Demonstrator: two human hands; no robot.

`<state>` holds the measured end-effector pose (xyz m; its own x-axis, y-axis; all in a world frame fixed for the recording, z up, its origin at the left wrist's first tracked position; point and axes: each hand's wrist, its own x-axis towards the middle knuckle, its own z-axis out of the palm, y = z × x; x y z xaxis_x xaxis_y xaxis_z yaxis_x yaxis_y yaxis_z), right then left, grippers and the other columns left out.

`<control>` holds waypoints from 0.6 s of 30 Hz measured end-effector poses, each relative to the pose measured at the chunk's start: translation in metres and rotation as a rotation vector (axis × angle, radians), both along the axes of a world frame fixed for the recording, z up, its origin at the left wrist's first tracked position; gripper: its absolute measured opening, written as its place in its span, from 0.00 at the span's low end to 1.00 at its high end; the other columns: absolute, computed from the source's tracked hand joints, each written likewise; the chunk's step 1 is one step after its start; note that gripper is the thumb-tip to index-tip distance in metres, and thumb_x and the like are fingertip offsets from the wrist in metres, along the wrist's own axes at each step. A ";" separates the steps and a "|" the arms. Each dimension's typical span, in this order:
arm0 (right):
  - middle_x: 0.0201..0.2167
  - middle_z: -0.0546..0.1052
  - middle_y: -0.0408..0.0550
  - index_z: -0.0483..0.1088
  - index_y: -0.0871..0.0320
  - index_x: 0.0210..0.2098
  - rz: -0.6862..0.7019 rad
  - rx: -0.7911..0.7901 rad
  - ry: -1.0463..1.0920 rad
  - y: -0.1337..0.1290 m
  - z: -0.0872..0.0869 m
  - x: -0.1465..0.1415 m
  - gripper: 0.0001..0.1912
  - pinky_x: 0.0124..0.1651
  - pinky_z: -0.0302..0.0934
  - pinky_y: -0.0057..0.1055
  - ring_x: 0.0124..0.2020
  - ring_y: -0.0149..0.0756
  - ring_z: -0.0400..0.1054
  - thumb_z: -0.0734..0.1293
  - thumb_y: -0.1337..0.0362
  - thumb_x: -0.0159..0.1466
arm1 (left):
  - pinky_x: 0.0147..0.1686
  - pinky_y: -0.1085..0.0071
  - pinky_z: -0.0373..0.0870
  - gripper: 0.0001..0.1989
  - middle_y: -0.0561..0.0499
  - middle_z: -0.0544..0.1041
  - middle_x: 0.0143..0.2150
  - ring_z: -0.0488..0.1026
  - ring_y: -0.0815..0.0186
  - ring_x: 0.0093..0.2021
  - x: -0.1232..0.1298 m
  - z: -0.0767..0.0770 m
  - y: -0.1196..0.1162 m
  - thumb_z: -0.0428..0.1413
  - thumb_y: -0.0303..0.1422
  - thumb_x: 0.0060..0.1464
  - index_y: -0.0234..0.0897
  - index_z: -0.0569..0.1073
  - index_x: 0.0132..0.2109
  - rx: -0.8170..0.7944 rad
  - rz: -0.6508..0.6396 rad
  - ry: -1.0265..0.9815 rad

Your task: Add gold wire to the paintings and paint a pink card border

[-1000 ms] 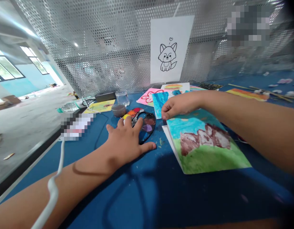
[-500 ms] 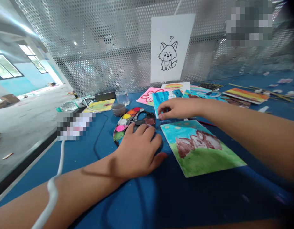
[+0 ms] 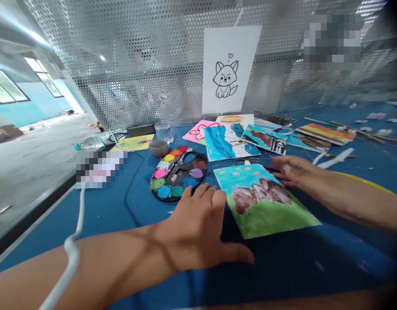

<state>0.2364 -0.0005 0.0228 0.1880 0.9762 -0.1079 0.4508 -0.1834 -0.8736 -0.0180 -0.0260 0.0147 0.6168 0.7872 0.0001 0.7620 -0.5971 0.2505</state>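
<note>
My left hand (image 3: 203, 226) is open above the blue table, thumb spread out, its fingertips near the lower edge of the black paint palette (image 3: 180, 172). The palette holds wells of several colours. To the right of that hand lies a painted card (image 3: 263, 198) with blue sky, brown rocks and green grass. My right hand (image 3: 291, 172) is at the card's upper right corner, fingers stretched out and apart. Beside its fingertips shows a thin dark red handle (image 3: 266, 166), perhaps a paintbrush; no grip on it is visible.
Behind the card lie several paintings (image 3: 232, 144). A cup of murky water (image 3: 158, 149), a clear cup (image 3: 165, 132) and a plastic bottle (image 3: 96, 140) stand or lie at the back left. A fox drawing (image 3: 230, 69) hangs on the perforated metal panel. A white cable (image 3: 72, 249) crosses over my left forearm.
My right hand has moved right, from beside the blue painting to the card's upper right corner. My left hand has come off the palette, down and to the right, its thumb spreading.
</note>
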 end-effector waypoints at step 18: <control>0.64 0.70 0.51 0.65 0.48 0.53 0.061 0.059 0.362 -0.009 -0.019 -0.039 0.27 0.65 0.65 0.47 0.64 0.51 0.66 0.68 0.45 0.57 | 0.68 0.51 0.59 0.25 0.39 0.67 0.66 0.61 0.48 0.69 -0.039 0.012 0.008 0.60 0.42 0.53 0.38 0.66 0.54 0.010 0.059 0.007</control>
<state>0.1977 -0.0095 0.0039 0.0896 0.9910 -0.0995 0.1196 -0.1099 -0.9867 -0.0569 -0.0183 0.0263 0.5691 0.8222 0.0040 0.7977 -0.5534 0.2396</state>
